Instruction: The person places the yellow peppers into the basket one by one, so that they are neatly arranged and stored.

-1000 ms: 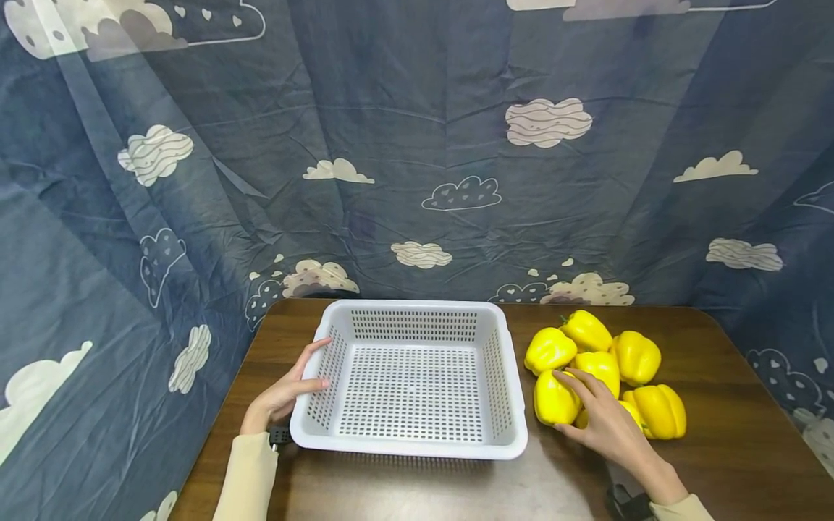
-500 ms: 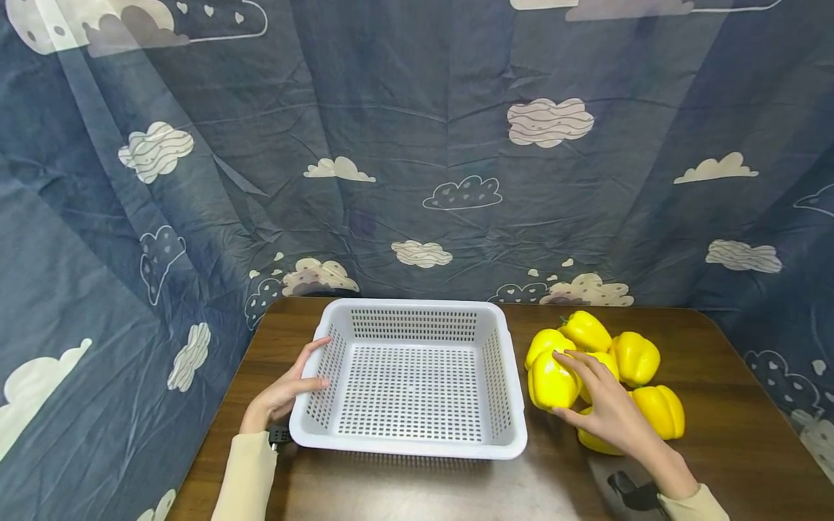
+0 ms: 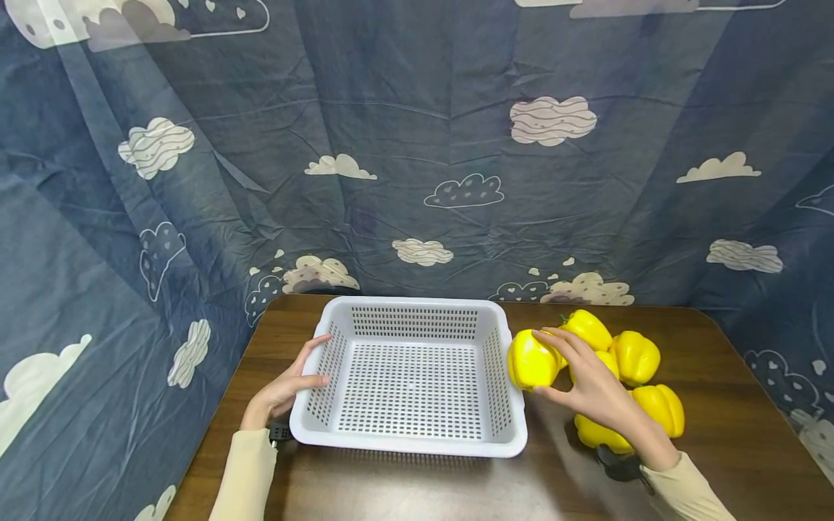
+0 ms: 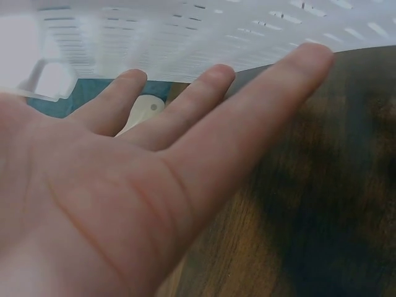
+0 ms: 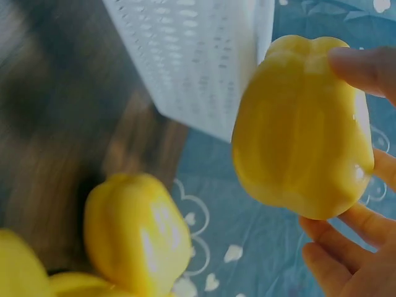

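Observation:
My right hand (image 3: 589, 387) grips a yellow bell pepper (image 3: 533, 360), thumb on one side and fingers on the other. The pepper is held up beside the right rim of a white perforated plastic basket (image 3: 412, 450); in the right wrist view the held pepper (image 5: 303, 133) is in front of the basket's outer wall (image 5: 185, 55). At the basket's left side my left hand (image 3: 283, 394) holds the rim, thumb over the top edge. In the left wrist view, the other fingers of the left hand (image 4: 154, 167) reach outside and below the wall. Nothing lies inside the basket.
Several more yellow bell peppers (image 3: 635, 358) lie grouped on the brown wooden table (image 3: 736, 427), right of the basket and partly behind my right hand. A dark blue cloth with cloud prints (image 3: 417, 145) hangs behind the table and at the sides.
My right hand has lifted the bell pepper off the group and carried it up and left to the basket's right rim. The left hand and the basket have stayed in place.

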`<state>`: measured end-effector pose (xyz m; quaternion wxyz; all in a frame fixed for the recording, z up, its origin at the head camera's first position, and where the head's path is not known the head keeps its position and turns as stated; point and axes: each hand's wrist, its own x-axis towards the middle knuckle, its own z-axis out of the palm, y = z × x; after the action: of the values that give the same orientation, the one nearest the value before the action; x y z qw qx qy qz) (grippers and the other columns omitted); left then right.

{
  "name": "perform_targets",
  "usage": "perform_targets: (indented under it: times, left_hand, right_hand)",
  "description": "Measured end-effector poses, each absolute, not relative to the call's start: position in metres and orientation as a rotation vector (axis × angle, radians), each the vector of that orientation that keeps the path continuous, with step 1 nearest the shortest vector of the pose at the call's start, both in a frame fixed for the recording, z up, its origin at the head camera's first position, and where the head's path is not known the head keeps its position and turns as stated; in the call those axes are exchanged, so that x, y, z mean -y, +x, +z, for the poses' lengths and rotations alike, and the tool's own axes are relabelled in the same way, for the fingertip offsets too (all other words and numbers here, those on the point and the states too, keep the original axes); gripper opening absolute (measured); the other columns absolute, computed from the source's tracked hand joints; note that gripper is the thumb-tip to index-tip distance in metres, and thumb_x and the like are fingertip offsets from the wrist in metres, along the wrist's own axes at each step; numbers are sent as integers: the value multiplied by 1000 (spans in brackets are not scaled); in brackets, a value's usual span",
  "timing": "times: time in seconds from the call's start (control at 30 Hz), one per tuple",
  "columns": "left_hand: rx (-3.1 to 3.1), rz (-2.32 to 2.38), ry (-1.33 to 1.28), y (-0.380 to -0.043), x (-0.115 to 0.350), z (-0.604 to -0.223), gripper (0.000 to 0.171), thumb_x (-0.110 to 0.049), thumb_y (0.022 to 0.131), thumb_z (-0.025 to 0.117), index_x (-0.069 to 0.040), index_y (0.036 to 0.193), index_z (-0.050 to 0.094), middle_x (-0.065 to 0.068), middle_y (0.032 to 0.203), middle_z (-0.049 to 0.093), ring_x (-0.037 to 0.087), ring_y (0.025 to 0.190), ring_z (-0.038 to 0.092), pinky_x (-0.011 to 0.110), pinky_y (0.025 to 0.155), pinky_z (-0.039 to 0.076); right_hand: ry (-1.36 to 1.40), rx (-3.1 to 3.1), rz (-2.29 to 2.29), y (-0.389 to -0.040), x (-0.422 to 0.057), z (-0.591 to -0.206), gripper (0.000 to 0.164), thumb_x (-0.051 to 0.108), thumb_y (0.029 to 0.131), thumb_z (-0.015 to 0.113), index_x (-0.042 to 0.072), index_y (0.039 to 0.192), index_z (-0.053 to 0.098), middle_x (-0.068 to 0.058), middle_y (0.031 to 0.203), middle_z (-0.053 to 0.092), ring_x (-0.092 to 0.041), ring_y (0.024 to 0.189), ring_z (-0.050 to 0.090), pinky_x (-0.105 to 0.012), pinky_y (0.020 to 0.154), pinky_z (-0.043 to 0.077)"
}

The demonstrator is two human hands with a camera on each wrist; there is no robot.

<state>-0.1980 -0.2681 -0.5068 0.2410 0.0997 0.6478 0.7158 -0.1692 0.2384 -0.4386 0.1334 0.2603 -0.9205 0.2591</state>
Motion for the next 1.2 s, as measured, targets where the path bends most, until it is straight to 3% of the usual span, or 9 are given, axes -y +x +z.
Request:
perform_targets:
  times: [0.47, 0.8, 1.2]
  left_hand:
    - [-1798, 1945, 277, -198, 269, -504, 81, 2, 90, 54, -28, 150, 10, 25, 147, 12, 48, 121, 35, 59, 80, 46]
    - [-1805, 1937, 272, -199, 267, -503, 86, 3, 88, 54, -31, 151, 7, 24, 151, 7, 51, 126, 29, 60, 81, 46]
    - [-1784, 1972, 281, -197, 264, -505, 89, 6, 85, 51, -29, 152, 5, 26, 149, 8, 50, 123, 31, 60, 82, 45]
  right_hand:
    - [866, 2734, 808, -180, -192, -422, 81, 31, 70, 83, 15, 140, 45, -13, 141, 41, -33, 121, 44, -55, 90, 43]
    - [993, 2715, 913, -193, -156, -420, 81, 31, 72, 82, 15, 141, 45, -9, 141, 41, -31, 127, 40, -54, 95, 40]
    - [1075, 2659, 1045, -207, -119, -428, 81, 27, 69, 84, 13, 139, 47, -7, 140, 45, -27, 127, 41, -50, 98, 38]
